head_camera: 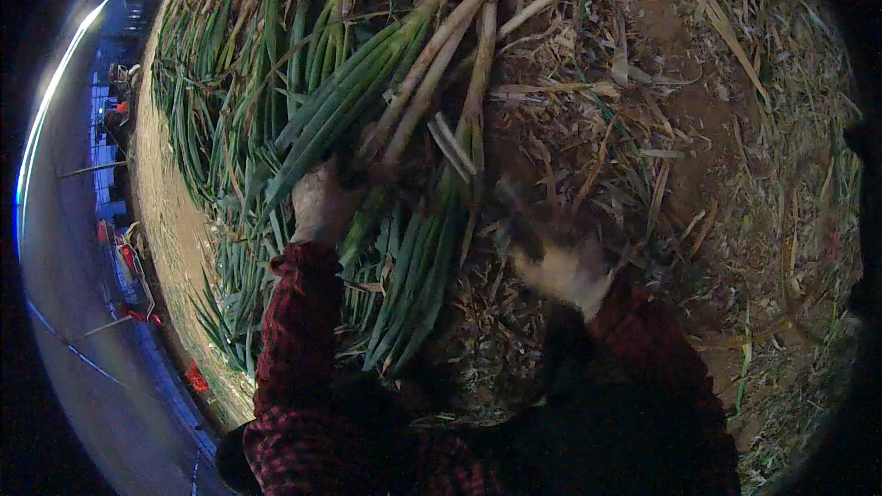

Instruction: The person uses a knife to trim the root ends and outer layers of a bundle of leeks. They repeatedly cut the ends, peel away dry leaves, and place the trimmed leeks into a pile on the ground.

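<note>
Long green onions with pale stalks (441, 48) lie across the ground before me, their leaves fanned toward the lower left. My left hand (327, 196), in a red checked sleeve, is on these stalks; its fingers are partly hidden by leaves and shadow. Right of the stalks, my right hand (561, 269) is blurred over the litter of dry leaves, and its fingers cannot be made out clearly. Whether it holds anything is unclear. More green leaves (413, 282) spread below the stalks, between my two forearms.
Rows of green onions (207, 83) lie at the upper left. Dry leaves and straw (661, 117) cover brown soil on the right. Beyond a pale strip of ground (165, 172) at the far left are a dark road (76, 234), red objects and a bright light.
</note>
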Demonstrator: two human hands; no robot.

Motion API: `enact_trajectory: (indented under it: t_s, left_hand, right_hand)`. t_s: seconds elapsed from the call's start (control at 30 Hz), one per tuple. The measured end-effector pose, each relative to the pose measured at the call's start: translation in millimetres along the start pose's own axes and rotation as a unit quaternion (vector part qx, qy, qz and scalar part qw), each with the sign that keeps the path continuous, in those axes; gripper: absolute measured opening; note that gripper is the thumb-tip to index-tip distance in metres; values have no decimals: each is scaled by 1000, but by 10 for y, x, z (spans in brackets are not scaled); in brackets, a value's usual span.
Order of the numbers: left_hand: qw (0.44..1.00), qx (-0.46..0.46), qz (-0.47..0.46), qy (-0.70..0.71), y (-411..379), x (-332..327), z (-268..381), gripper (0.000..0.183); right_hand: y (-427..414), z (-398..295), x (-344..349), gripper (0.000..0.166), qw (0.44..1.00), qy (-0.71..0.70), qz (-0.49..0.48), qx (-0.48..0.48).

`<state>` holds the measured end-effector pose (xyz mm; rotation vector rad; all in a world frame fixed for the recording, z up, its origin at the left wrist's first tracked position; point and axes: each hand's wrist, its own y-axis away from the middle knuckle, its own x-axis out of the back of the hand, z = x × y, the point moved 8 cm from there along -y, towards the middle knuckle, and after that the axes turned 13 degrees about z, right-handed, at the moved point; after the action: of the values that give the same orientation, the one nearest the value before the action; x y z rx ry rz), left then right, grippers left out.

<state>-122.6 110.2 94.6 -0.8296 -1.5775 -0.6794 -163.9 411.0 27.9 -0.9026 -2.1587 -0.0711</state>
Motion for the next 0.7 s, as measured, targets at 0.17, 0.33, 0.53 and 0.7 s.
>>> enact_trajectory:
  t_s: [0.17,0.33,0.53,0.7]
  left_hand:
    - [954,4,33,298,2,292,137,53]
    - [853,140,-72,497,19,-3,238,39]
    - [754,229,-122,603,129,-496,155,35]
    - [808,242,-114,525,138,-795,32,39]
  right_hand:
    - [-84,77,204,68,991,-14,-13,-132]
    - [-59,38,303,60,997,14,37,-72]
    - [-234,-109,462,62,996,50,67,-23]
    - [-906,787,408,63,971,57,66,-223]
